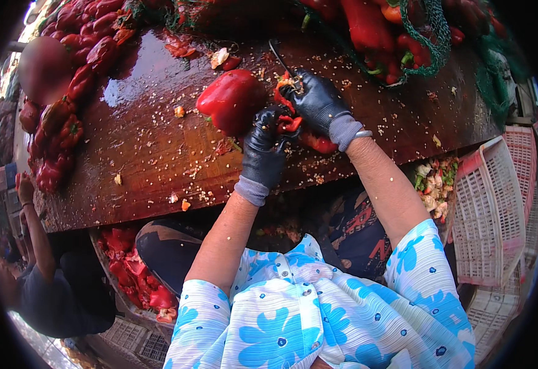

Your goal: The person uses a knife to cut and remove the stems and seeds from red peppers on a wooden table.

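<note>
My right hand [319,98], in a black coated glove with a grey cuff, holds a thin-bladed knife [278,56] that points up and away. Orange-red pepper scraps with seeds show at its fingers. Close by on the left, my left hand [265,145], gloved the same way, has its fingers curled around a torn red pepper piece [289,123]. A large whole red bell pepper [233,100] lies against the back of my left fingers. Beneath my right wrist is another red pepper [317,141], partly covered.
Seeds litter the wet wooden table [158,152]. Red peppers [82,83] are heaped at far left, others [370,32] in green netting [435,46]. Below the table edge sit a crate of cut peppers [135,272], core waste [435,184] and plastic crates [489,217]. Another person [57,290] sits at left.
</note>
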`<control>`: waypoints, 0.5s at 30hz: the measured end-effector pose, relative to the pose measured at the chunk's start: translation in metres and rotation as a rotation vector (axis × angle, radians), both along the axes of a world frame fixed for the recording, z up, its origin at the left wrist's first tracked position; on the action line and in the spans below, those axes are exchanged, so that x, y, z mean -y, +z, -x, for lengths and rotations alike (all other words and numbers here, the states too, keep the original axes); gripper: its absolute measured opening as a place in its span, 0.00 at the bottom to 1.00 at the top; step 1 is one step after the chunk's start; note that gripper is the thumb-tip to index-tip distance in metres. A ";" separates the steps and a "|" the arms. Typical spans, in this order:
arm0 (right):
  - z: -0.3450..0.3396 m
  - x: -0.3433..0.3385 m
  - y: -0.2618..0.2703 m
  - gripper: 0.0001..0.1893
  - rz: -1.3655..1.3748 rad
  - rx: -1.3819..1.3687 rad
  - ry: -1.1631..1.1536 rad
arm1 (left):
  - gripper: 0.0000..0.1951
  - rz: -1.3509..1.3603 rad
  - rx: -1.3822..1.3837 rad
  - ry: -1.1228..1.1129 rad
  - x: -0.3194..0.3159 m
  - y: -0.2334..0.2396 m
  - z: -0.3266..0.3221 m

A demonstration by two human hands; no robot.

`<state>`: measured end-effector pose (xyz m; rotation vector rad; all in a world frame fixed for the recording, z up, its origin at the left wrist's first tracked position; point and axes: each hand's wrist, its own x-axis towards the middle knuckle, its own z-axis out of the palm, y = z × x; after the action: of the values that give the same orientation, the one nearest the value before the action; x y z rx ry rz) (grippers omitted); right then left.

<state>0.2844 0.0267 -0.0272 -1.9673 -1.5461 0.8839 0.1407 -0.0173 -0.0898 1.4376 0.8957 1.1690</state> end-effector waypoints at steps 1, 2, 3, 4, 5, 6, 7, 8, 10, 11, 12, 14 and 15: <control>-0.005 0.005 -0.010 0.17 -0.078 -0.112 0.010 | 0.23 -0.005 0.020 0.015 0.000 0.001 0.001; -0.013 0.009 -0.019 0.17 -0.157 -0.225 0.019 | 0.22 -0.041 -0.027 0.042 -0.001 0.000 0.000; -0.019 0.010 -0.031 0.18 -0.228 -0.568 0.000 | 0.20 -0.061 0.020 0.070 -0.002 0.005 -0.003; -0.032 0.013 -0.051 0.19 -0.365 -0.484 -0.026 | 0.21 0.058 0.150 0.026 -0.002 0.010 -0.004; -0.027 0.020 -0.035 0.19 -0.439 -0.619 0.089 | 0.22 0.172 0.271 0.017 0.001 0.012 0.007; -0.020 0.036 -0.005 0.18 -0.316 -0.573 0.006 | 0.19 0.218 0.337 0.088 0.009 0.024 0.020; -0.033 0.048 0.009 0.19 -0.395 -0.392 0.021 | 0.17 0.260 0.399 0.152 0.018 0.047 0.031; -0.055 0.060 0.016 0.18 -0.366 -0.158 0.020 | 0.16 0.262 0.433 0.239 0.028 0.067 0.048; -0.085 0.089 0.031 0.18 -0.487 -0.175 -0.005 | 0.15 0.117 0.458 0.320 0.037 0.093 0.100; -0.105 0.102 0.024 0.18 -0.612 -0.084 0.052 | 0.15 0.100 0.454 0.382 0.046 0.106 0.135; -0.170 0.126 -0.014 0.18 -0.356 -0.195 -0.111 | 0.18 -0.052 0.336 0.528 0.060 0.123 0.170; -0.213 0.185 -0.037 0.18 -0.272 -0.241 -0.251 | 0.14 -0.152 0.249 0.719 0.096 0.142 0.237; -0.216 0.208 -0.039 0.17 -0.252 -0.190 -0.264 | 0.12 -0.201 0.143 0.869 0.116 0.150 0.268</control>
<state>0.5003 -0.1808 -0.0665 -1.7974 -1.1941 0.7061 -0.1275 -0.1334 0.0603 1.0979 1.3886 2.0167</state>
